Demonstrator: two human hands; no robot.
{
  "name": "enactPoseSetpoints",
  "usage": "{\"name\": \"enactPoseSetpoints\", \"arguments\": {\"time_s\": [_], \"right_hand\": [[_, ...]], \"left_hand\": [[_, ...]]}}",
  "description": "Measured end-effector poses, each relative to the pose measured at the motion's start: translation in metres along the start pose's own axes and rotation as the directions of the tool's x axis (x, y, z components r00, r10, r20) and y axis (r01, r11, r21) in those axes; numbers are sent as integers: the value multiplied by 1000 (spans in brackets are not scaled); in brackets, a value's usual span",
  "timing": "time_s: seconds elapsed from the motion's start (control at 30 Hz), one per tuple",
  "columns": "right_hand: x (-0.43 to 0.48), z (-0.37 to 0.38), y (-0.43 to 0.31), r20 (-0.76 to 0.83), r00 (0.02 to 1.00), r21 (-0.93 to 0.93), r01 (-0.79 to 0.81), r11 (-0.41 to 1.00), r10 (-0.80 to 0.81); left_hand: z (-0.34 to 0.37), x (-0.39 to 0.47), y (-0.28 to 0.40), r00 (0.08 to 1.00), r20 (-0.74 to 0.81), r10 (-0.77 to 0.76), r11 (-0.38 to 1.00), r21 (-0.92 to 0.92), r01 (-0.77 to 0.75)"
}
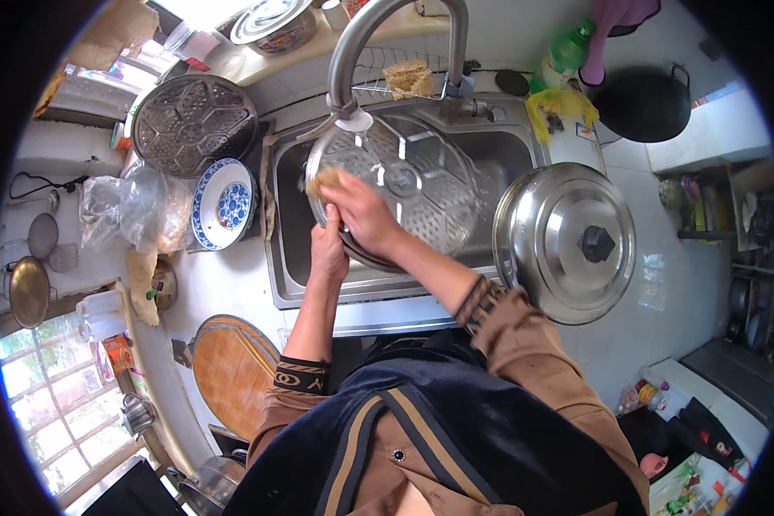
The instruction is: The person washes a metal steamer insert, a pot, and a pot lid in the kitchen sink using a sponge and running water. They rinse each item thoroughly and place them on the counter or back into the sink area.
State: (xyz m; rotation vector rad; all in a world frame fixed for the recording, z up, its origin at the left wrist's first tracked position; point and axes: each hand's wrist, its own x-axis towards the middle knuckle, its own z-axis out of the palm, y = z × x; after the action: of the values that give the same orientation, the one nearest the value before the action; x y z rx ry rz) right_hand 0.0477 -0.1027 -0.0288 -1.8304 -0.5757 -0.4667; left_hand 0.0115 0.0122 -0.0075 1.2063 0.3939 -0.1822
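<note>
A round perforated steel steamer tray (426,213) is tilted inside the stainless-steel sink (516,151). My left hand (329,248) grips its near left rim, thumb pointing up. In my right hand (364,209), slightly blurred, is a tan scrubbing pad (324,182), pressed against the tray's left edge. Water runs from the curved faucet (342,77) onto the tray's upper part. To the right, a large domed steel lid (555,238) with a dark knob rests beside the sink, overlapping its edge.
Left of the sink are a second steamer tray (193,126), a blue-and-white bowl (224,205) and plastic bags (138,206). Behind it, a wire rack (367,80) holds a sponge (407,79). A green bottle (558,58) and a wok (645,106) sit back right; wooden boards (235,371) stand front left.
</note>
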Motion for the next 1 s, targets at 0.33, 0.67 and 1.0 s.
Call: {"name": "enactPoseSetpoints", "arguments": {"time_s": [0.33,0.67,1.0], "right_hand": [[30,-55,84,-337,819,-159,-537,829,465],[-20,-103,83,-462,805,-306,-539,785,373],[37,-168,121,-329,748,-401,-663,632,576]], "left_hand": [[-1,-15,23,996,-76,52,981,188,-37],[25,22,47,983,-140,117,967,241,-80],[14,7,75,998,-64,17,965,264,0]]}}
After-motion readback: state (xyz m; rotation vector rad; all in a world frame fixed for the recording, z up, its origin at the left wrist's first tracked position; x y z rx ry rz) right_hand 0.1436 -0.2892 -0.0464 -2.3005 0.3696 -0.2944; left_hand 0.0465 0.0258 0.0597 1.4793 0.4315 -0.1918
